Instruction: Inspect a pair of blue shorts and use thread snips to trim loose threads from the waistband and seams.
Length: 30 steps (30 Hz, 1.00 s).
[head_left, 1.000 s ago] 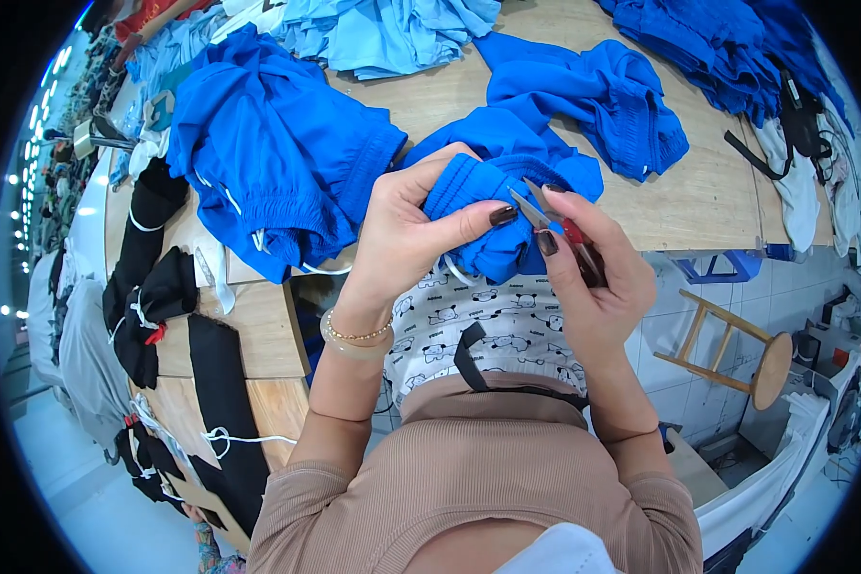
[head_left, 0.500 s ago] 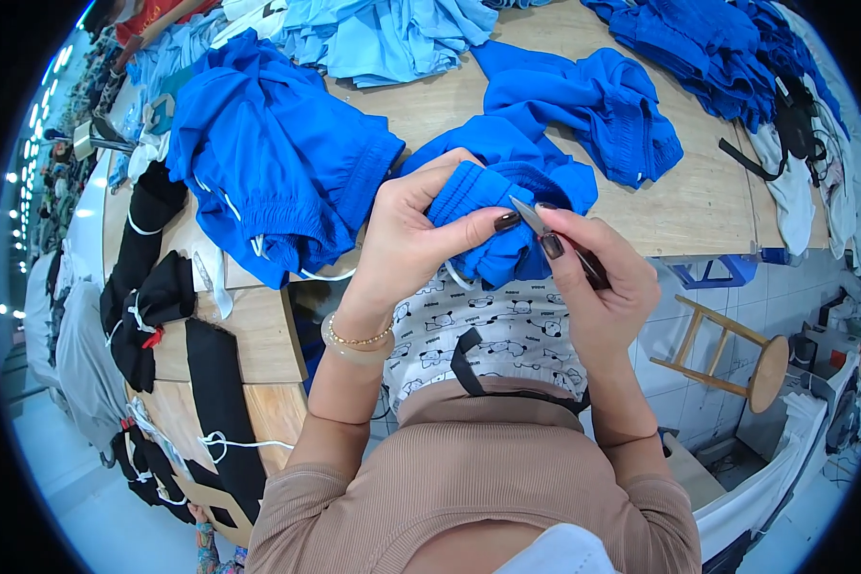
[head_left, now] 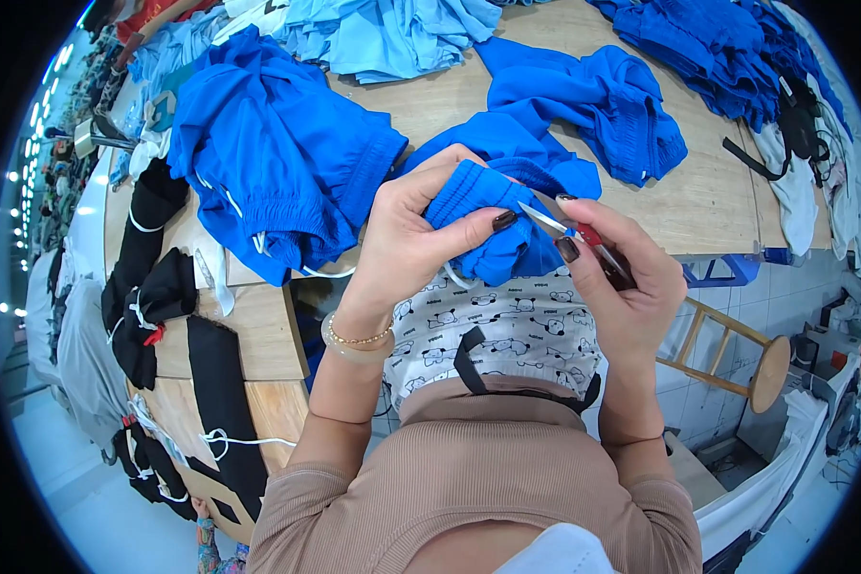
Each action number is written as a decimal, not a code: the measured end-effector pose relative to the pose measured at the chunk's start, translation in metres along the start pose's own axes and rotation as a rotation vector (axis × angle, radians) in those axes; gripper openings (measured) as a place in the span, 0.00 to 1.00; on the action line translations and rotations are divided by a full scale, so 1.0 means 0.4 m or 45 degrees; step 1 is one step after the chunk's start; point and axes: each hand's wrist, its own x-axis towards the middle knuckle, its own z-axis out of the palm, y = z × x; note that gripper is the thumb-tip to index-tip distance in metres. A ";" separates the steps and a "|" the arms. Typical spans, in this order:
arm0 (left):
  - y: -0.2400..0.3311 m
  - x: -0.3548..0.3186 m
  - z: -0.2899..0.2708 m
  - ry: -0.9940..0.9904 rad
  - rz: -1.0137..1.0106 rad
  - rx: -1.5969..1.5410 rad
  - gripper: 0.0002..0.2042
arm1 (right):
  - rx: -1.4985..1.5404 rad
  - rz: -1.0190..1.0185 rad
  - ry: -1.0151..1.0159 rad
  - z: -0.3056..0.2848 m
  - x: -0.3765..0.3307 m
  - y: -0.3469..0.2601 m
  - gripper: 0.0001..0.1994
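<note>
My left hand is closed on the gathered elastic waistband of a bright blue pair of shorts, its thumb pressed on the fabric. The rest of that garment spreads over the table edge. In my right hand is a pair of thread snips with a dark and red handle. Their blades are parted and point left, with the tips at the edge of the bunched waistband. A white drawstring hangs below the held fabric.
On the wooden table, a blue heap of shorts lies left and another blue garment right. Light blue garments and a darker blue pile sit farther back. Black rolled cloth lies left; a wooden stool stands right.
My right hand and the snips have drawn slightly right, away from my left thumb, and the blades now show spread apart. My left hand has barely moved.
</note>
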 end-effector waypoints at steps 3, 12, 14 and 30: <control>0.005 0.000 0.002 0.007 -0.017 -0.022 0.07 | -0.022 0.037 -0.031 -0.002 0.000 -0.005 0.15; 0.002 -0.003 0.001 0.008 -0.019 -0.033 0.06 | -0.016 0.009 -0.022 0.010 0.000 0.003 0.15; 0.001 -0.003 0.000 0.004 -0.016 -0.028 0.06 | -0.003 -0.007 -0.014 0.014 0.001 0.007 0.14; -0.004 0.002 0.009 -0.037 0.015 0.011 0.09 | 0.090 -0.237 0.050 0.042 0.009 -0.008 0.12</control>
